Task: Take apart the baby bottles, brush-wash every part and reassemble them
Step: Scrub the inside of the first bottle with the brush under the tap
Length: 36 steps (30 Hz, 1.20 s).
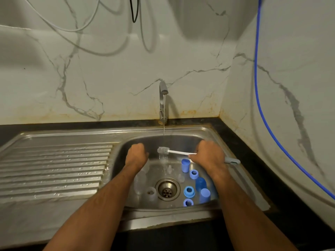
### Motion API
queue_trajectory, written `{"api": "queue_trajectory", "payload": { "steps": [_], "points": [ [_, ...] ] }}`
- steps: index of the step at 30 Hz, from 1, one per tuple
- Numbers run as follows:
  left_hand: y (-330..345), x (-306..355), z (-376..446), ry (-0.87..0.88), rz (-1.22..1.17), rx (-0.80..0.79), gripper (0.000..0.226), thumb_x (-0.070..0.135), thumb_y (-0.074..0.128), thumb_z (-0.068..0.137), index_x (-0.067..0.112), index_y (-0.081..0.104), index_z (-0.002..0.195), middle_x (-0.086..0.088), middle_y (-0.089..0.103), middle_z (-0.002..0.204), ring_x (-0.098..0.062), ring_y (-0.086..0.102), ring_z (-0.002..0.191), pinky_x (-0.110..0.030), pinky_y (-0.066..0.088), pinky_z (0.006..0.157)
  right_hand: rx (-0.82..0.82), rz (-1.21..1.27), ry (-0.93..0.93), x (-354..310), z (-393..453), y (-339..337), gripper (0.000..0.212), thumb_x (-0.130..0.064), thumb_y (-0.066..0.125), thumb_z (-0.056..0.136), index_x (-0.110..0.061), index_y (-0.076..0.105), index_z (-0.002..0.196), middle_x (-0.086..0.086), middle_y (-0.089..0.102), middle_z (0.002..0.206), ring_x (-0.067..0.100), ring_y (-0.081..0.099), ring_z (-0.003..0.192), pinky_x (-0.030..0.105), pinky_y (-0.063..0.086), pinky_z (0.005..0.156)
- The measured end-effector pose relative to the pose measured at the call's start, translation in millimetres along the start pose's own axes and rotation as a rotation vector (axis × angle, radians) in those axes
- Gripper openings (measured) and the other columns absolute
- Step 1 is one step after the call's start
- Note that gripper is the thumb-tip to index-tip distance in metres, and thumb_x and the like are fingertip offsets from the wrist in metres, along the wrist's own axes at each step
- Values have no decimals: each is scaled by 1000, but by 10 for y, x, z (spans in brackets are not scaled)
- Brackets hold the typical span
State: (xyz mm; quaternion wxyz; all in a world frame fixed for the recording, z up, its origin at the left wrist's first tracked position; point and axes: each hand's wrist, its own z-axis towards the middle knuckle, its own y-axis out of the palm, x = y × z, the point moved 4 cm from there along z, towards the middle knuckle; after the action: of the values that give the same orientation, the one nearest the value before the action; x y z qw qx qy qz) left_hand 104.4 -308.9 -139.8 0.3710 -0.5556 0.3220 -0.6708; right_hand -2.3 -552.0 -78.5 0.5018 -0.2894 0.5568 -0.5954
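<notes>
Disassembly is complete: blue plastic caps and rings (pixel 189 191) and clear bottle parts (pixel 140 180) lie in the steel sink basin (pixel 203 140). Right hand (pixel 208 154) grasps the white-handled grey bottle brush (pixel 164 150) under running water; left hand (pixel 136 151) is clenched, contents indeterminate. Washing and reassembly remain.

Head view, looking down, sink (pixel 213 132) close below

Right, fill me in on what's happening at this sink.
A person is washing taken-apart baby bottles. The right hand holds a bottle brush by its handle, with the grey bristle head under the running tap. The left hand is closed in a fist beside the stream; whether it holds anything cannot be told. In the sink lie blue caps and rings to the right of the drain, with clear bottles and teats on its left.
</notes>
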Motion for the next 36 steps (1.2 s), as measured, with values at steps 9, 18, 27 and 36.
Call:
{"api": "queue_trajectory", "payload": {
  "steps": [9, 18, 27, 36],
  "points": [
    [232, -179, 297, -85, 32, -198, 34, 22, 81, 82, 10, 63, 108, -9, 67, 110, -24, 65, 104, -36, 55, 92, -89, -29, -13, -77, 204, 241, 29, -45, 78, 78, -20, 68, 69, -4, 63, 61, 11, 59, 55, 24, 35, 47],
    [492, -304, 423, -106, 153, -276, 56, 16, 89, 73, 5, 61, 121, -17, 62, 128, -35, 58, 123, -41, 50, 103, -157, 12, -12, -84, 304, 466, 28, -39, 83, 73, -18, 68, 65, -3, 64, 59, 14, 63, 57, 25, 42, 50],
    [420, 128, 393, -43, -45, -208, 55, 17, 89, 73, 10, 61, 120, -11, 65, 122, -29, 62, 115, -40, 54, 98, -63, 12, 72, 153, 248, 404, 23, -42, 71, 85, -20, 69, 78, -3, 63, 71, 14, 59, 65, 26, 42, 57],
    [440, 309, 219, 36, -204, -115, 46, 24, 90, 66, 30, 71, 107, 1, 70, 107, -19, 64, 103, -43, 54, 93, -4, 63, 124, 218, 101, 243, 26, -47, 69, 88, -21, 72, 87, -2, 63, 77, 16, 54, 69, 27, 36, 61]
  ]
}}
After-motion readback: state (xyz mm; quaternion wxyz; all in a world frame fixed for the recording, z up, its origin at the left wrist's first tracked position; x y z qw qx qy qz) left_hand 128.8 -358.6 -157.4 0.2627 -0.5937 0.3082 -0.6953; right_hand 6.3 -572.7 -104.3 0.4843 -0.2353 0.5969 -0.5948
